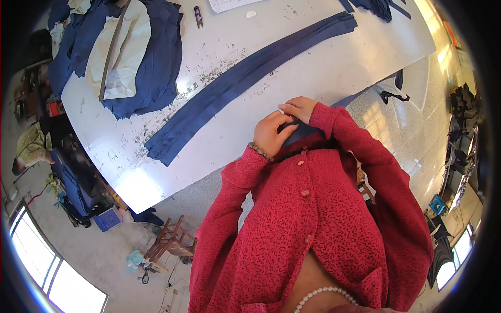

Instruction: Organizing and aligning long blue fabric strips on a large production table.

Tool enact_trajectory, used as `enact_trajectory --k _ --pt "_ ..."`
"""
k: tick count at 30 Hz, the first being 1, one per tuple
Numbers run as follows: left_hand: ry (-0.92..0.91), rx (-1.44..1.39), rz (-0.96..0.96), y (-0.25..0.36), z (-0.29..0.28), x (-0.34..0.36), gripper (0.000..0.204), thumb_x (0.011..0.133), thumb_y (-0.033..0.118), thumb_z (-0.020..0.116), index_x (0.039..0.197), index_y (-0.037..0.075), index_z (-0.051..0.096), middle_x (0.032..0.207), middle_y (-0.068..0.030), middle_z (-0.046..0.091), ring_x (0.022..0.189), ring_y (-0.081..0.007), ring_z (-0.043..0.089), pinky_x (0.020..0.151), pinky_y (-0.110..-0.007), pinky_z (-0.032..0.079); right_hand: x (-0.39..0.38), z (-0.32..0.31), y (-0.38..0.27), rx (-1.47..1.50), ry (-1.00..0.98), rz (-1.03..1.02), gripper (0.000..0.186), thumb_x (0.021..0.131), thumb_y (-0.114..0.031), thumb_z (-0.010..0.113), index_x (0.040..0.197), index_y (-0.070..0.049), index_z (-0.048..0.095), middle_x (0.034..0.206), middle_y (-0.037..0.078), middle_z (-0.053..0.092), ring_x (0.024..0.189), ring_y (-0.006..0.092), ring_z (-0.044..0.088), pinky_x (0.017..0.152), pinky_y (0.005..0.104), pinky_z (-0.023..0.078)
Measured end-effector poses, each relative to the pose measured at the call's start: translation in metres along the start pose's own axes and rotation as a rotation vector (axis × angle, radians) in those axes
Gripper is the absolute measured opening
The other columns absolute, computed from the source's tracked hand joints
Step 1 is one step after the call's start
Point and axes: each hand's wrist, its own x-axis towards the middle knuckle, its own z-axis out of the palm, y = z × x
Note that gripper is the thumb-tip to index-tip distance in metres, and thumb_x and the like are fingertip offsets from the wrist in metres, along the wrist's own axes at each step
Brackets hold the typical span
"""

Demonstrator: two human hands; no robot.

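At the near edge of the white table (219,156), my hands are close together over a piece of dark blue fabric (296,129). My left hand (270,134), with a beaded bracelet at the wrist, has its fingers curled and its thumb against the fabric. Fingers pressed together, my right hand (299,108) meets the left one's fingertips; the exact grip is partly hidden. More of the blue fabric shows past my right sleeve along the table edge. Beyond my hands, a long stack of dark blue fabric strips (235,83) lies slantwise across the table.
At the far left, a cream pattern piece (130,52) and a dark narrow bar (112,55) lie on a blue fabric pile (167,57). Thread snips (198,16) and a paper sheet (229,4) are farther back. A wooden stool (169,240) stands on the floor.
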Motion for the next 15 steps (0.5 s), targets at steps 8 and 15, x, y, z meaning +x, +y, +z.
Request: enact_trajectory --k 8,15 --pt "-0.204 0.022 -0.118 0.001 0.007 -0.006 0.029 0.080 0.030 0.058 0.064 0.006 0.059 0.053 -0.0121 0.052 0.048 -0.0296 0.050 0.050 -0.037 0.041 -0.008 0.009 -0.017 0.084 0.046 0.200 0.054 0.081 -0.051 0.054 0.073 0.001 0.062 0.064 0.011 0.058 0.061 0.0182 0.054 0.059 0.0316 0.044" --pt "-0.017 -0.115 0.023 0.020 0.012 -0.014 0.034 0.084 0.018 0.057 0.057 -0.001 0.047 0.047 -0.0103 0.040 0.040 -0.0129 0.034 0.041 -0.030 0.028 0.006 -0.019 0.003 0.076 0.579 0.008 0.047 0.075 -0.045 0.063 0.071 0.001 0.061 0.061 0.013 0.058 0.057 0.0209 0.054 0.057 0.0321 0.044"
